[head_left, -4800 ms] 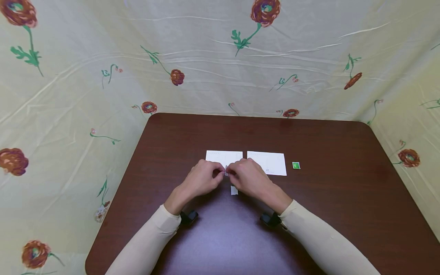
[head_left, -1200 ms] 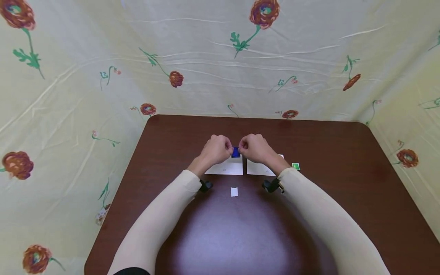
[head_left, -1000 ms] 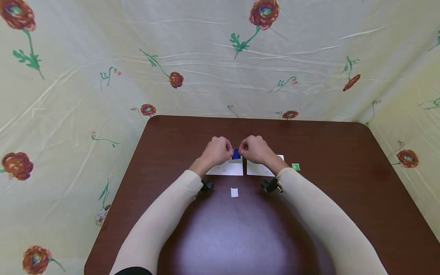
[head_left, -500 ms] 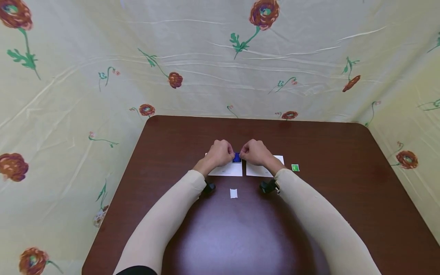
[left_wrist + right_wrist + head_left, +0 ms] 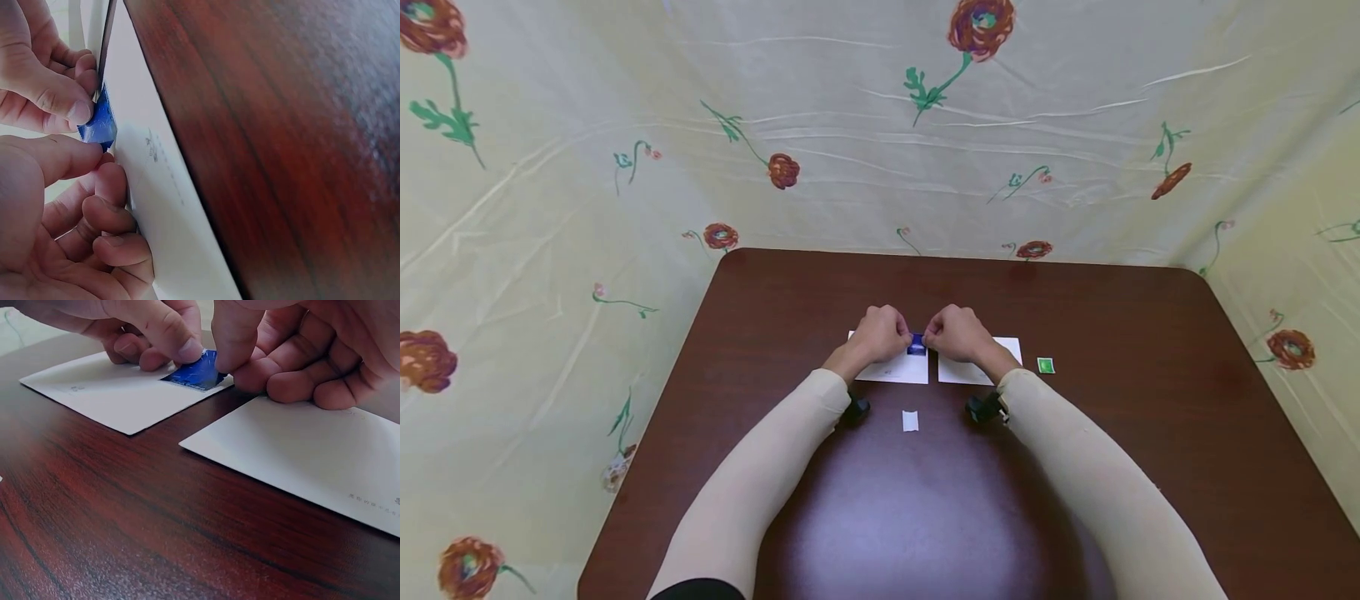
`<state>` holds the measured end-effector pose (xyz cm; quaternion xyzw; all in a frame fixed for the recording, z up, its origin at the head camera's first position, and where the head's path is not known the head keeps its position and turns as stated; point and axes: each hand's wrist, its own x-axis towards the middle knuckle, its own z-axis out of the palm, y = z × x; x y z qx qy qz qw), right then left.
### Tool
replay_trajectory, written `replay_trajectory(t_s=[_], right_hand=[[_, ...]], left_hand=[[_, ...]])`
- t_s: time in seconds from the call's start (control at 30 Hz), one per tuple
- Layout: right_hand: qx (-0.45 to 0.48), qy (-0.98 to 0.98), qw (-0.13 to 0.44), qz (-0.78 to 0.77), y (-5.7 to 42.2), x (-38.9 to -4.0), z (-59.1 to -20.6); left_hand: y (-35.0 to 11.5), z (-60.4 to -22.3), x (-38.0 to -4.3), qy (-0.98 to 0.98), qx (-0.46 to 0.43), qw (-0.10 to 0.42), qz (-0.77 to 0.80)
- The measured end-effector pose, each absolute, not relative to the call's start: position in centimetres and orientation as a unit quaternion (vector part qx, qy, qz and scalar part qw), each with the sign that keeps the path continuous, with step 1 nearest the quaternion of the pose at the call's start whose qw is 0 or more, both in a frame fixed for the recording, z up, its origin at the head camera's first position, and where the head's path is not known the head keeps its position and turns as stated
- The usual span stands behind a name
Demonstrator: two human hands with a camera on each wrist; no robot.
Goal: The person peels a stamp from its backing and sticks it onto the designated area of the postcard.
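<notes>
A small blue stamp (image 5: pixel 916 345) is at the upper right corner of the left white envelope or card (image 5: pixel 895 372). My left hand (image 5: pixel 882 333) pinches the stamp's left side between thumb and finger. From the other side, my right hand (image 5: pixel 957 335) pinches its right edge. In the right wrist view the stamp (image 5: pixel 199 372) lies tilted, its lower edge at the paper; whether it lies flat on it is hidden by the fingers. My right hand's other fingers (image 5: pixel 290 387) rest over the right white envelope or card (image 5: pixel 294 447).
A green stamp with a white border (image 5: pixel 1046 365) lies right of the right paper. A small white slip (image 5: pixel 910 421) lies nearer me on the dark brown table (image 5: pixel 1112 433). A flowered curtain (image 5: pixel 850 125) hangs behind and at the sides.
Both hands have moved from the left paper's front edge to its upper right corner, where the blue stamp now shows. In the last second they have come slightly nearer me.
</notes>
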<state>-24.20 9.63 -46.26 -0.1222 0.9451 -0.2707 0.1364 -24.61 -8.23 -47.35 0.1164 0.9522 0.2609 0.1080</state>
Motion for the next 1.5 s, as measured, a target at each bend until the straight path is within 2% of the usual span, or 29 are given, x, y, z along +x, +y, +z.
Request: replay_trajectory(t_s=[1.5], right_hand=[[-0.111, 0.967, 0.067, -0.22, 8.8, -24.0, -47.5]], left_hand=[[-7.6, -47.8, -24.1, 0.96, 0.086, 0.08, 0.255]])
